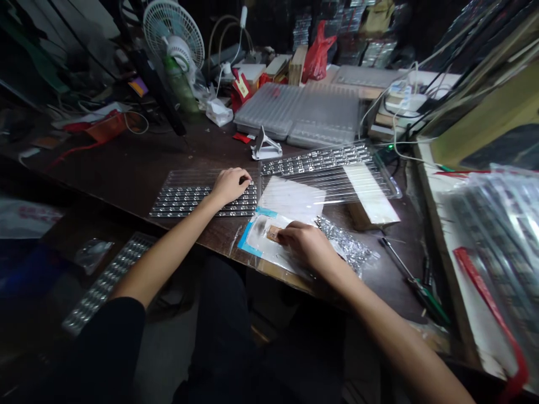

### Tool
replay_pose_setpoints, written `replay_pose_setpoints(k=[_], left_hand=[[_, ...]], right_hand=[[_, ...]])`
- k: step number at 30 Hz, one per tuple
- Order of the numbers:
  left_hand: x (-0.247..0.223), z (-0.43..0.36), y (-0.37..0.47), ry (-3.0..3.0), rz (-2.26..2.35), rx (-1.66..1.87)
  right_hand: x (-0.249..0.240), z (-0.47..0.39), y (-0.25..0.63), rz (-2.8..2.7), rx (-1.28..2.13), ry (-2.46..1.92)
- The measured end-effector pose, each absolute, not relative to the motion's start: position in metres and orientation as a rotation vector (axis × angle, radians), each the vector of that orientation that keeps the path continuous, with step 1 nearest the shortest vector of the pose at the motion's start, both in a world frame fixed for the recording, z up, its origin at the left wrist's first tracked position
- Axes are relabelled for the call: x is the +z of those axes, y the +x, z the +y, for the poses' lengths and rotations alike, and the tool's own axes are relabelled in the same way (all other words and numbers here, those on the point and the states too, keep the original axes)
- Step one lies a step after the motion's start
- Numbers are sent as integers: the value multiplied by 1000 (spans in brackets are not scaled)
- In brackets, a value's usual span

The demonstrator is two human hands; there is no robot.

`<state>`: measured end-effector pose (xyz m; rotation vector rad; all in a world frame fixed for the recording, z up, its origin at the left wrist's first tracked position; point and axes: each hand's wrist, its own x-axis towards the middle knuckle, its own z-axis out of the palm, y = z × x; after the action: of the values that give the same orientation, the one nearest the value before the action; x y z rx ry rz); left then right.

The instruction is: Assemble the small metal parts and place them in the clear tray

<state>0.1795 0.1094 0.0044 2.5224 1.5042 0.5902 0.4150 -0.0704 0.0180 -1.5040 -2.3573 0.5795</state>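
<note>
My left hand (231,186) rests over the right part of a clear ribbed tray (185,201) with rows of small metal parts. Its fingers curl together near the tray's edge; what they hold, if anything, is hidden. My right hand (304,240) is closed on a small brown block (273,233) above a white sheet edged with blue tape (249,242). Beside that hand lies a pile of small shiny metal pieces (351,244). Behind it is a white sheet (290,197), by a second clear tray (315,163) holding metal parts in its back rows.
A white-topped block (373,193) and a green-handled screwdriver (433,303) lie at the right. A white stand (266,147) and stacked clear trays (295,112) are farther back. A fan (173,33) stands back left; bagged parts (501,224) sit far right.
</note>
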Motion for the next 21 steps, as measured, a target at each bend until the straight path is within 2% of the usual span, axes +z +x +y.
replay_pose_setpoints(k=[7, 13, 17, 21], left_hand=[[8, 110, 175, 2544, 1639, 539], [12, 114, 191, 2482, 1565, 646], [14, 115, 226, 2489, 1340, 677], [11, 111, 263, 2532, 1325, 720]], right_hand=[[28, -74, 406, -2573, 415, -1543], [27, -78, 397, -2680, 249, -1542], [31, -76, 403, -2607, 332, -1556], [37, -72, 430, -2472, 450, -1618]])
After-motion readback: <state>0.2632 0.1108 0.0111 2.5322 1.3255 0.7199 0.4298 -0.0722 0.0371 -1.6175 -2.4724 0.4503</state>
